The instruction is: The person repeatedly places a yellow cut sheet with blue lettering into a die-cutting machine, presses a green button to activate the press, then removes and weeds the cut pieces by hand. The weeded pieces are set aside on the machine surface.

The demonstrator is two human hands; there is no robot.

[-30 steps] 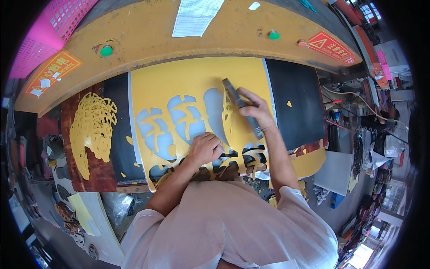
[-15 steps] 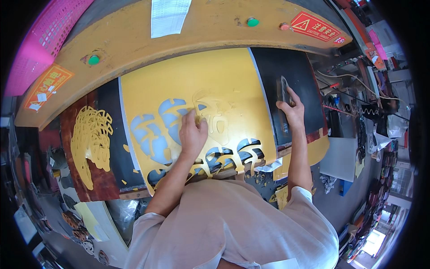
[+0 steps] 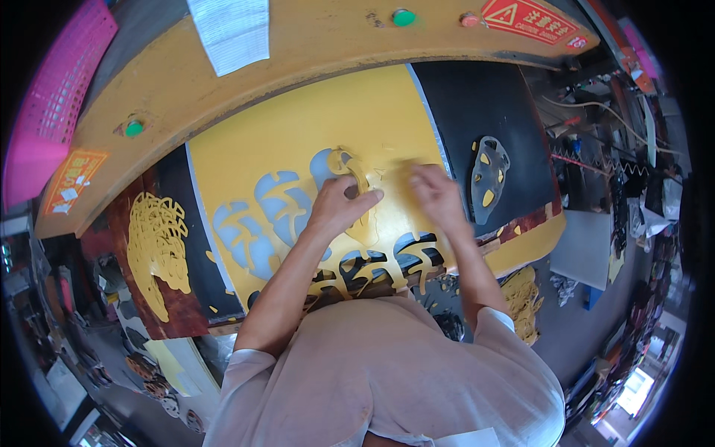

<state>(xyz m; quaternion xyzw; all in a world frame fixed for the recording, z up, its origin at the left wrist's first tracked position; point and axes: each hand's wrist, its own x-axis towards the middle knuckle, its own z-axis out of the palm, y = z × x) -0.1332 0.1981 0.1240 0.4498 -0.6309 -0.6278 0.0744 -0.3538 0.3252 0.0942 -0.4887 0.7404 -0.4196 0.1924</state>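
A large yellow sheet (image 3: pixel 298 112) with several shaped openings cut through it lies across the work table. Near its middle, my left hand (image 3: pixel 333 205) has its thumb and fingers closed on a yellow cut-out piece (image 3: pixel 359 175) that is partly lifted from the sheet. My right hand (image 3: pixel 438 197) is just to the right, above the sheet; motion smears its fingers. A dark oval cutting die (image 3: pixel 488 180) with yellow bits in its gaps rests on the black board (image 3: pixel 484 97), away from both hands.
On the left sits a pile of yellow cut-outs (image 3: pixel 158 246). Beyond the sheet runs the machine's yellow beam (image 3: pixel 313 45), with a green button (image 3: pixel 403 17) and a red button (image 3: pixel 469 19). A pink basket (image 3: pixel 56 112) stands far left. More yellow scraps (image 3: pixel 523 302) lie below the table at right.
My right hand has released the cutting die onto the black board and moved left over the sheet. My left hand has shifted slightly right and raised the cut-out piece, exposing another opening.
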